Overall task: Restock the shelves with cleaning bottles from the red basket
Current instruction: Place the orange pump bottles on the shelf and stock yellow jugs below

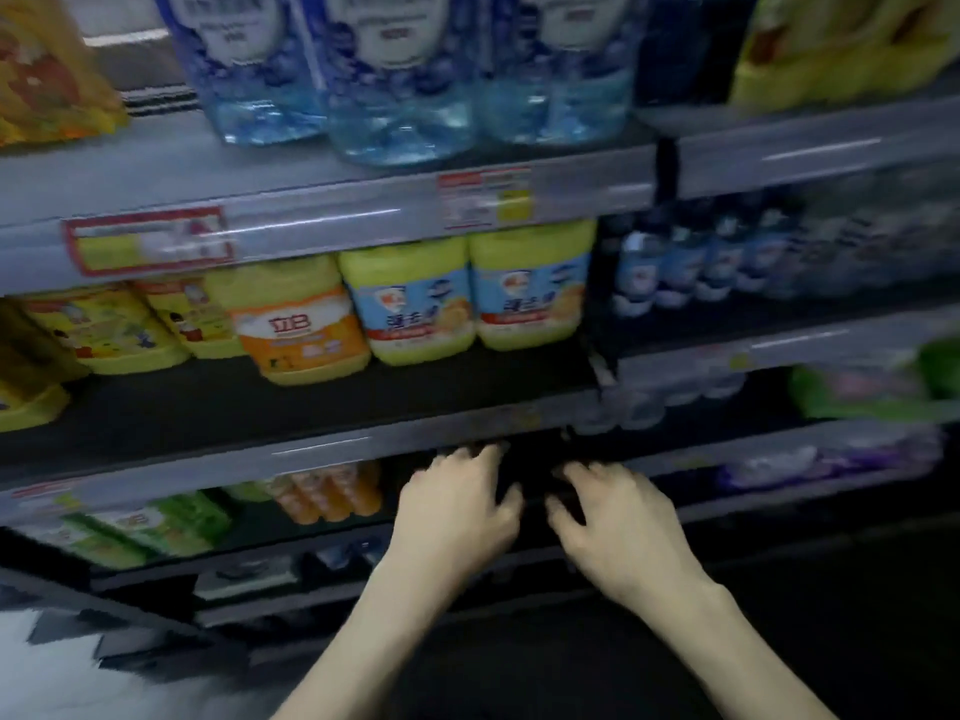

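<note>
My left hand [457, 504] and my right hand [618, 522] reach side by side into the dark third shelf level [322, 449], just below its front rail. Their fingers are spread and loosely bent, thumbs turned toward each other. The gap between them is black and blurred, and I make out no bottle in either hand. On the shelf above stand yellow cleaning bottles [415, 304] with blue labels and an orange-labelled one [301, 324]. The red basket is out of view.
Large clear blue bottles [400, 70] fill the top shelf. Small orange bottles [332, 491] and green packs [156, 522] sit left of my hands. Blue-capped bottles [675, 262] and purple packs [831, 454] fill the right bay. A pale floor [78, 667] shows lower left.
</note>
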{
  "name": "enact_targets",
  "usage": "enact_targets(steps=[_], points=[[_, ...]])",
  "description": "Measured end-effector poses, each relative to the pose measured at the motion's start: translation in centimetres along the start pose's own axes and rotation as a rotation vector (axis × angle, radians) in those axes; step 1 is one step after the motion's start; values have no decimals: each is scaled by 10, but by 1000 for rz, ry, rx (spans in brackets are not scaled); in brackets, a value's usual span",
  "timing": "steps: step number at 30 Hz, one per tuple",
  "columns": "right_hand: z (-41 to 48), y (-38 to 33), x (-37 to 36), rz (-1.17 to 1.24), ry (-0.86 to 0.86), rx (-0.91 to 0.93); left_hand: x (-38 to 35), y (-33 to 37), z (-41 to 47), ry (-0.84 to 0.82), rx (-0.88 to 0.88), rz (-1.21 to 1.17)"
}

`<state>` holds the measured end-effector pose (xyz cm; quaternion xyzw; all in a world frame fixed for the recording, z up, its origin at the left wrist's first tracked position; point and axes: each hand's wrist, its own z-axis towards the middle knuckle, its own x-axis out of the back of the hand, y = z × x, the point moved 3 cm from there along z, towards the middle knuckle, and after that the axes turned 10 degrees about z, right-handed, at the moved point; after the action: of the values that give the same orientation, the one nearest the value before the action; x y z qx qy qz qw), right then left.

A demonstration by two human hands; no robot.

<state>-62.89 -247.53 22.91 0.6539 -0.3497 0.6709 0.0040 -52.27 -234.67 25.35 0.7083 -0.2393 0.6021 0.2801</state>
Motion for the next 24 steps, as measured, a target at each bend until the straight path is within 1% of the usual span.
enact_targets(steps=[3,6,10,17,21,24], points=[[-37,78,16,45,55,-108,-31,78,7,-54,-115,14],[-79,149,21,71,73,-246,-67,150,10,-158,-209,38],[-137,221,16,124,95,-463,-111,237,-1,-287,-359,97],[-226,307,3,233,115,-808,-176,361,-22,-462,-657,241],[-258,350,-1,331,121,-984,-211,417,-21,-554,-788,316],[-273,382,1,403,157,-1114,-229,460,-15,-587,-878,339]])
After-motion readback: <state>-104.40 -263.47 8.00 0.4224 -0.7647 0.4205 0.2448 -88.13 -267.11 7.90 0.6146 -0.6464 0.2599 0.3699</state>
